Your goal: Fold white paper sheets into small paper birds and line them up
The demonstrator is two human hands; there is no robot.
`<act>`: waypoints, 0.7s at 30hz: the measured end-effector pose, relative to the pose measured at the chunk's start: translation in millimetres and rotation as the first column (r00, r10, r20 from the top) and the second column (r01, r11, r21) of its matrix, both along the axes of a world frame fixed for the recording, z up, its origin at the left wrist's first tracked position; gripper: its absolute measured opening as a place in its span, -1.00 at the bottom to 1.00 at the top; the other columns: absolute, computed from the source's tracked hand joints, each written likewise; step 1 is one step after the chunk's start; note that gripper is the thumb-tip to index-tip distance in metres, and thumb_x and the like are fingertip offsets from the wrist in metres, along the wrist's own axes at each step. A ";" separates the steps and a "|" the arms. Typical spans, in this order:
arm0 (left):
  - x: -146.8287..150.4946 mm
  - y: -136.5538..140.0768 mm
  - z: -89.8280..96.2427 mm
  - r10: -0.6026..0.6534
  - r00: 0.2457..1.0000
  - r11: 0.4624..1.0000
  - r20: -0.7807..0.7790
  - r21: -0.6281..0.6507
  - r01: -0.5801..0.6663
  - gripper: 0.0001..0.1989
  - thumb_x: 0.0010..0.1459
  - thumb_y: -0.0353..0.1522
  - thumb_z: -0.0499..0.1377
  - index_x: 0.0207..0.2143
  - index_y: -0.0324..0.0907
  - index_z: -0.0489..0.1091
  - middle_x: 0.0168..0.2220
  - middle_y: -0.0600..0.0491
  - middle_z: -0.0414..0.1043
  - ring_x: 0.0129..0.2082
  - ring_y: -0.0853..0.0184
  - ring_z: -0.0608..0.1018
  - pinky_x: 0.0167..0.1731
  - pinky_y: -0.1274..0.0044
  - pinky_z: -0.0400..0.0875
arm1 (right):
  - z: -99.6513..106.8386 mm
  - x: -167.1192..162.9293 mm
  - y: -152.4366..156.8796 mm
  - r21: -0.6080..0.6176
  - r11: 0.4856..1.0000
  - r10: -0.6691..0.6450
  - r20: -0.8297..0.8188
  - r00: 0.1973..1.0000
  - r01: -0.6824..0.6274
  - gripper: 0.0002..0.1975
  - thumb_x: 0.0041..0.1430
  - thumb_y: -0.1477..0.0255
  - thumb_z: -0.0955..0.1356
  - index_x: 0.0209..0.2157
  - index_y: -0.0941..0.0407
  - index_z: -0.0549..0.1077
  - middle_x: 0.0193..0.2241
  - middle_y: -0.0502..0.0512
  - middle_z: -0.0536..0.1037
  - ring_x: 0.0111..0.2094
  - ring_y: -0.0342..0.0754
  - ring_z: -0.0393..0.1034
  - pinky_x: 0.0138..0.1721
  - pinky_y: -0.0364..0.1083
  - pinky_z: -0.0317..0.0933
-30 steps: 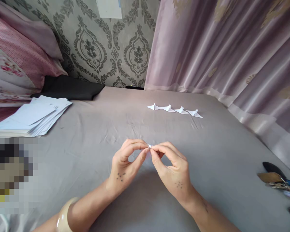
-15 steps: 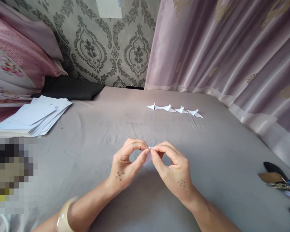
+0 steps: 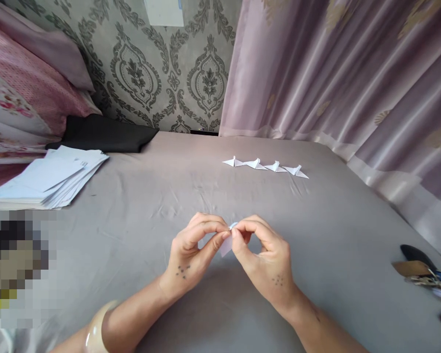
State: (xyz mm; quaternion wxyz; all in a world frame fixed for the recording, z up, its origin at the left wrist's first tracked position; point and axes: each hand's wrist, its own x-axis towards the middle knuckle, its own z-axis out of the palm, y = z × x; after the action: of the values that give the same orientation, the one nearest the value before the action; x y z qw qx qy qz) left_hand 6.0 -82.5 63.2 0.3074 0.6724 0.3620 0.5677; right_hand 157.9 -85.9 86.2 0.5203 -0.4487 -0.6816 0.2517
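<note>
Between my hands, a small piece of folded white paper is held above the grey sheet. My left hand pinches it between thumb and forefinger from the left. From the right, my right hand grips it the same way, fingertips close to the left ones. Most of the paper is hidden behind the fingers; a pointed corner hangs below them. Beyond the hands, several folded white paper figures with pointed ends stand in a row.
A stack of white paper lies at the left, with a black cloth behind it. Keys with a brown tag rest at the right edge. Pink curtains hang along the right side, and patterned wallpaper covers the wall.
The fingertips have shifted slightly on the paper, and a bit more of it shows above and below them. Both hands keep their pinch; the row of figures stays put.
</note>
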 end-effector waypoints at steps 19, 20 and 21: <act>1.4 -2.2 1.7 0.043 0.990 0.986 0.133 -0.163 -0.021 -0.91 0.17 -0.50 0.19 -0.39 -0.17 0.36 -0.40 0.08 0.39 -0.35 0.38 0.44 -0.30 0.50 0.35 | -2.3 -2.1 0.5 0.071 0.996 0.051 0.061 0.997 -0.056 -0.89 0.13 0.59 0.34 -0.35 0.09 0.39 -0.41 0.00 0.41 -0.37 -0.14 0.31 -0.32 -0.11 0.28; 1.3 -1.6 1.8 0.049 0.986 0.983 0.162 -0.181 -0.019 -0.91 0.17 -0.49 0.19 -0.38 -0.17 0.37 -0.40 0.07 0.39 -0.35 0.38 0.44 -0.31 0.51 0.36 | -2.6 -1.9 0.4 0.048 0.998 0.046 0.056 0.997 -0.049 -0.88 0.13 0.56 0.36 -0.28 0.09 0.41 -0.36 0.03 0.43 -0.34 -0.13 0.33 -0.28 -0.10 0.30; 1.1 -0.8 2.1 0.047 0.980 0.981 0.191 -0.196 -0.009 -0.92 0.17 -0.49 0.19 -0.38 -0.17 0.37 -0.40 0.07 0.39 -0.34 0.38 0.45 -0.32 0.52 0.37 | -2.8 -1.6 0.4 0.014 0.998 0.054 0.048 0.997 -0.055 -0.85 0.13 0.53 0.38 -0.23 0.09 0.42 -0.32 0.04 0.45 -0.31 -0.12 0.35 -0.25 -0.09 0.31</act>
State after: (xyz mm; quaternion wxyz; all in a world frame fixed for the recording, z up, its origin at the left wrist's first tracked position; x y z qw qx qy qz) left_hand 7.1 -83.3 65.3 0.3972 0.5753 0.3932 0.5972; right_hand 156.3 -85.5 83.5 0.5004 -0.4317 -0.7077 0.2496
